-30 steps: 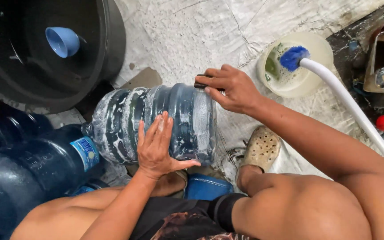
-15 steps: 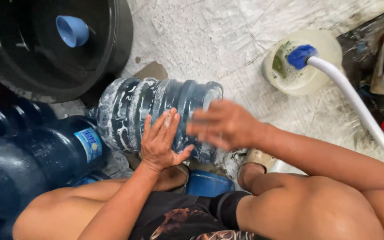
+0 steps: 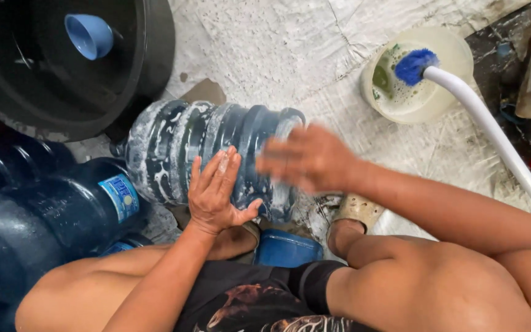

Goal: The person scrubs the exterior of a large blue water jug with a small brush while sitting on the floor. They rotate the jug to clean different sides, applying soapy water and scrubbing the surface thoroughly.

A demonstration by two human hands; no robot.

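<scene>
The large blue water jug point(image 3: 213, 157) is laid on its side on the wet concrete floor point(image 3: 265, 55), just in front of the squatting person's knees. Its long axis is set left to right across the view, the neck turned toward the black tub point(image 3: 149, 67) at the left and the flat base toward the right. The ribbed, translucent wall is streaked with white soap foam.

The left hand point(image 3: 215, 193) is pressed flat on the near side of the jug, fingers spread and extended, nothing clasped. The right hand point(image 3: 305, 158) is seen over the base end, blurred, fingers stretched out and unclenched; whether the jug is touched by it cannot be told. The left hand is placed nearer the middle of the jug.

More dark blue jugs point(image 3: 50, 209) are stacked at the left, just beside it. A pale basin point(image 3: 456, 67) of soapy water is set well apart at upper right, with a blue-headed brush point(image 3: 416, 64) on a white handle resting in it. A light blue cup point(image 3: 90, 35) is lying in the tub.
</scene>
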